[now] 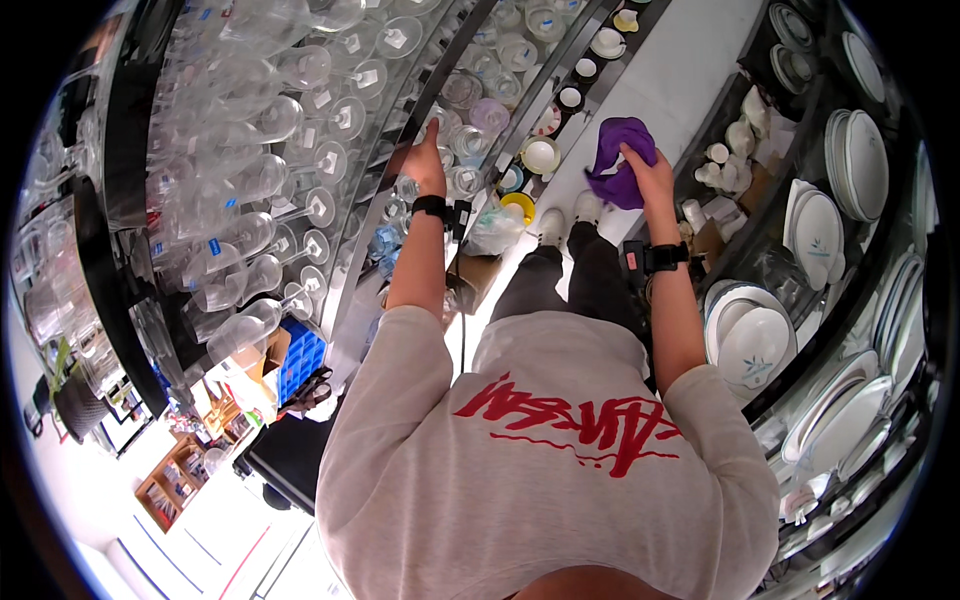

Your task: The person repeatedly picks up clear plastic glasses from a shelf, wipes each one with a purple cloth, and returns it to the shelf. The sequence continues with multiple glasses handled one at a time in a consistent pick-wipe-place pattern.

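My right hand (655, 182) is closed on a bunched purple cloth (622, 160), which hangs in a loop from the fingers above the aisle floor. On the other side, my left hand (427, 168) is at the dark edge of a glassware shelf (408, 125), one finger stretched up along it. Its other fingers are partly hidden, and I see nothing held in it. Small clear glass cups (466, 142) stand just right of that hand. Rows of stemmed wine glasses (322, 160) fill the shelf to its left.
White plates (750, 345) stand on dark racks along the right. White ceramic pieces (738, 140) and cardboard line the right floor edge. Bowls, including a yellow one (518, 207), sit low ahead. A plastic bag (495, 232) lies near my shoes (550, 225). A blue crate (300, 360) stands at lower left.
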Available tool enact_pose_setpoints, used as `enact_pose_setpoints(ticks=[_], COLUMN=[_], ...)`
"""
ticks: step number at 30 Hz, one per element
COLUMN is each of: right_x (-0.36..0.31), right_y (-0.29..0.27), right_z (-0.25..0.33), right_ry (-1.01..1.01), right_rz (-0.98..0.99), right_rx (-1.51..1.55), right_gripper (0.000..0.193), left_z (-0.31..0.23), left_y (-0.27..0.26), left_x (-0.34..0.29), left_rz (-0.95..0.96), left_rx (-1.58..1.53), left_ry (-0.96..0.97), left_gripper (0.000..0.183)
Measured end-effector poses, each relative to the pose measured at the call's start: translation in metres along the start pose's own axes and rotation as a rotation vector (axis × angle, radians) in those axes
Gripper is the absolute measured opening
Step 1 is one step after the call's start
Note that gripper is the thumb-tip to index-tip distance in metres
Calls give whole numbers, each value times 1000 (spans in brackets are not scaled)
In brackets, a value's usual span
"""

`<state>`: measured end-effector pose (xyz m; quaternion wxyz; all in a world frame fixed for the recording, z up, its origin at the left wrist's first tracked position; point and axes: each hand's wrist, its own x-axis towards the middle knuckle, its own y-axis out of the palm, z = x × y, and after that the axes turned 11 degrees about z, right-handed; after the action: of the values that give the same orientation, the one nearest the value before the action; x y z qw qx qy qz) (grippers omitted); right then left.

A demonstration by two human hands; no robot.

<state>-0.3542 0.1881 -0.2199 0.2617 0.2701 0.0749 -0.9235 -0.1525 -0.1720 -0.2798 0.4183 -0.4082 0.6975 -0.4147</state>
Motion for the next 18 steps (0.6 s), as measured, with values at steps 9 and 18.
enact_pose_setpoints(ticks=[9,18], right_x=[-5,3], right_y=[-29,-46], right_z=[-8,-38], right_ry=[90,121], right_rz=[-54,-82], right_rx=[50,89], right_gripper=[39,41], left_z=[-41,-55], left_y=[-1,11], left_x=[-2,12], left_rz=[-75,36], left_rx=[-14,-1], left_ry=[-2,-127], left_gripper=[91,105])
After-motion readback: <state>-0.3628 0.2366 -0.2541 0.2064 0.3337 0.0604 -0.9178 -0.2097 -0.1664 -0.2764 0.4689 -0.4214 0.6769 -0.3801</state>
